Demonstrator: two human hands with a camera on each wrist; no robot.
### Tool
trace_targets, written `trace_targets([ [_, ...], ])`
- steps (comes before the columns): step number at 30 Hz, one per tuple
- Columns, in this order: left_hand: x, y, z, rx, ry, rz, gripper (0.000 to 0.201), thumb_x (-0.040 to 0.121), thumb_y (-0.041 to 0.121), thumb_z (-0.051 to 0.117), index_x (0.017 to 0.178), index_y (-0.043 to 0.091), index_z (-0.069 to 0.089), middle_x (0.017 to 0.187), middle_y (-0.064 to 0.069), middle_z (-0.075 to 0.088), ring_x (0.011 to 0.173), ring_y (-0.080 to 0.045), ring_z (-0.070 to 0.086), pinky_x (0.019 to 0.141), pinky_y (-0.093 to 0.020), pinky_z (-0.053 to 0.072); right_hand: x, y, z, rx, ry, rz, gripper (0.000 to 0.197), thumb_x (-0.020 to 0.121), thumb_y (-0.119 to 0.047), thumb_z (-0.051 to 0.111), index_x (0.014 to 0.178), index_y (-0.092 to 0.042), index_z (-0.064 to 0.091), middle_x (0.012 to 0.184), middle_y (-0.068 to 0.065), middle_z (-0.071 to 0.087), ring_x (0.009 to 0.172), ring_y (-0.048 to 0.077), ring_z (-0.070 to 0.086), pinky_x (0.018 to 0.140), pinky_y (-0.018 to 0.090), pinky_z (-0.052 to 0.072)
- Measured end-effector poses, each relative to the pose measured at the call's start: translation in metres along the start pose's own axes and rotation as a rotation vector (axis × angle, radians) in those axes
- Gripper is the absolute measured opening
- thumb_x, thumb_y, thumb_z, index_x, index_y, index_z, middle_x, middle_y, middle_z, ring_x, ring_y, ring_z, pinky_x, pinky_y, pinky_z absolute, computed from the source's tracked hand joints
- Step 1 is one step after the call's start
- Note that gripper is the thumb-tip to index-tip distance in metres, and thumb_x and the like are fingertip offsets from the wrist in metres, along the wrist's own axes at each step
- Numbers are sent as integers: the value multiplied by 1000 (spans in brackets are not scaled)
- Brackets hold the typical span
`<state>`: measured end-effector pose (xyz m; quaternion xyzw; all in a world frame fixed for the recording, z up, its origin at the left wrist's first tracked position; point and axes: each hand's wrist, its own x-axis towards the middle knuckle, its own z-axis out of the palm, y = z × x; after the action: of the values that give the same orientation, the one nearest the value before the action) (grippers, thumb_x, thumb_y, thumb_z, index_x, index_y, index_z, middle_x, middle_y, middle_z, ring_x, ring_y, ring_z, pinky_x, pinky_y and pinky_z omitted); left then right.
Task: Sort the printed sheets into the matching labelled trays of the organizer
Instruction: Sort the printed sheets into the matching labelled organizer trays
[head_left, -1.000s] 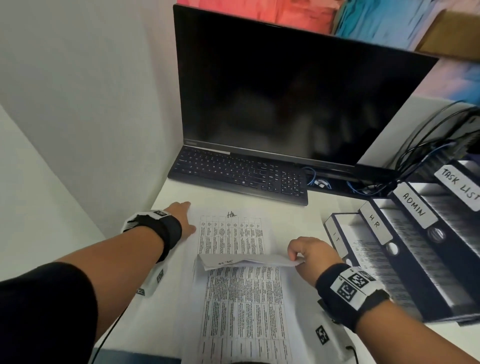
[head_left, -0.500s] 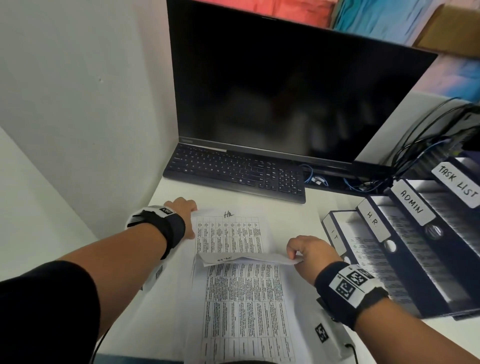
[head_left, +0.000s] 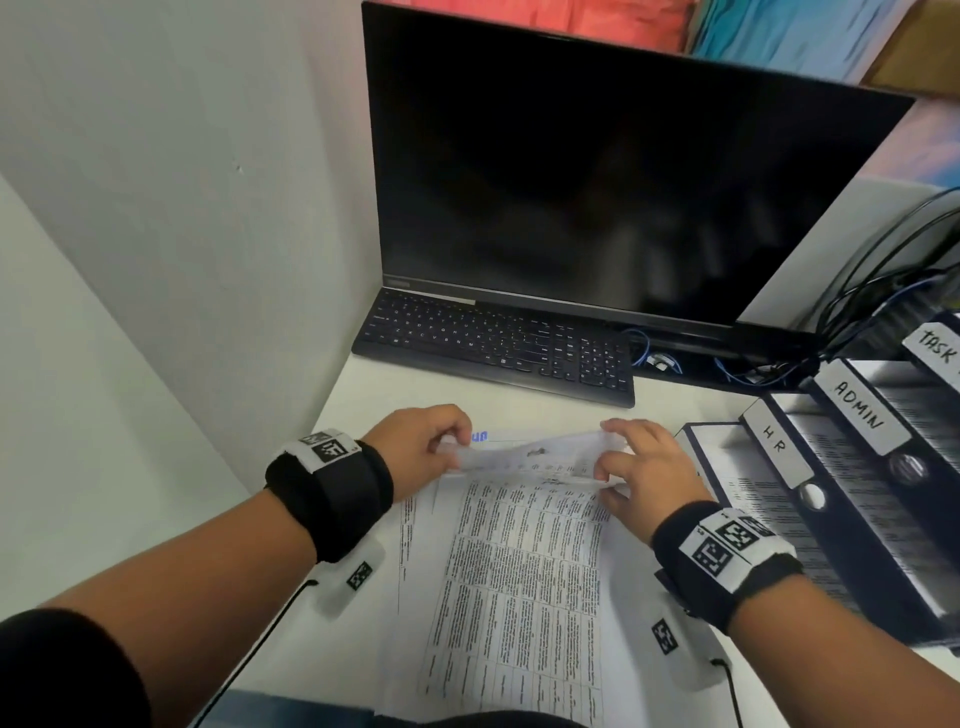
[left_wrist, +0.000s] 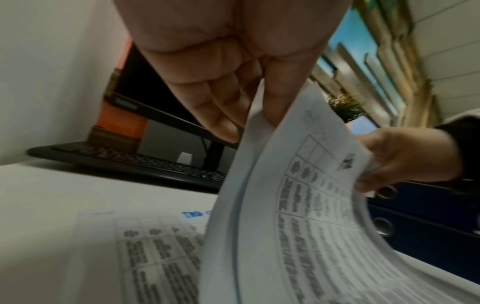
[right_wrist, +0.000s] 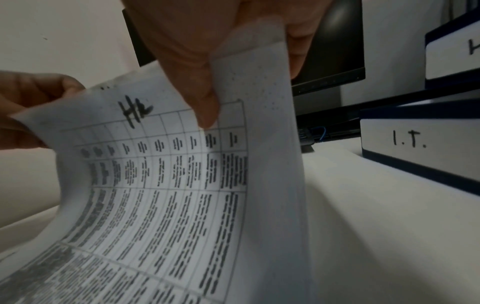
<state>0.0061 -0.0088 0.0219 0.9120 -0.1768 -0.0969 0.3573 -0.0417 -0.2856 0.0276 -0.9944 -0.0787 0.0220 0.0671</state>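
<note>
the "task list" label (head_left: 937, 349) is cut off by the frame's right edge; the sheet's (head_left: 524, 561) table print is unreadable.

Both forearms reach forward, wrists banded; the left hand (head_left: 423, 441) pinches a sheet's (head_left: 535, 457) corner. The right hand (head_left: 647, 473) pinches the opposite corner.

Head view looking down over desk, wrist views close beneath hands, all sharing the lifted sheet (head_left: 535, 457)

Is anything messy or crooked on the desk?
Only the cables behind the trays look tangled. The top sheet curves because the left hand and right hand pinch its far corners and lift it; no tears or spills show.
</note>
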Motion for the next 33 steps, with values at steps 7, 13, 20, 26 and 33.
trace_targets([
  [7,-16,8,9,-321,-66,-6,32,91,18,53,87,50,57,73,11,62,66,-14,50,66,-25,44,3,-1,-16,-24,-103,-15,4,90,-32,57,93,-34,60,109,-15,60,105,10,51,109,33,25],
  [13,-17,7,11,-546,-132,-80,78,47,75,73,112,40,45,105,7,66,93,-11,65,80,-24,49,0,-7,-21,100,-50,116,5,92,-26,55,89,-28,51,86,-10,54,83,17,56,78,25,41],
  [20,-14,35,12,-254,100,-70,12,94,14,51,99,24,55,91,4,63,91,-17,61,82,-29,50,-5,-3,-24,439,137,257,46,78,-23,75,110,-25,42,101,-11,51,90,12,54,79,25,47],
  [26,-8,69,-14,-283,267,126,23,93,11,51,79,29,55,77,6,57,74,-10,53,68,-25,44,-4,5,-40,1136,337,365,101,63,-4,85,139,-21,21,127,0,44,100,10,54,87,26,47],
  [33,-8,97,-38,-412,431,194,27,91,7,56,81,32,54,83,10,61,80,-6,60,70,-19,47,-3,11,-59,1393,504,325,52,75,6,71,110,-22,46,98,5,67,93,22,64,89,43,49],
])
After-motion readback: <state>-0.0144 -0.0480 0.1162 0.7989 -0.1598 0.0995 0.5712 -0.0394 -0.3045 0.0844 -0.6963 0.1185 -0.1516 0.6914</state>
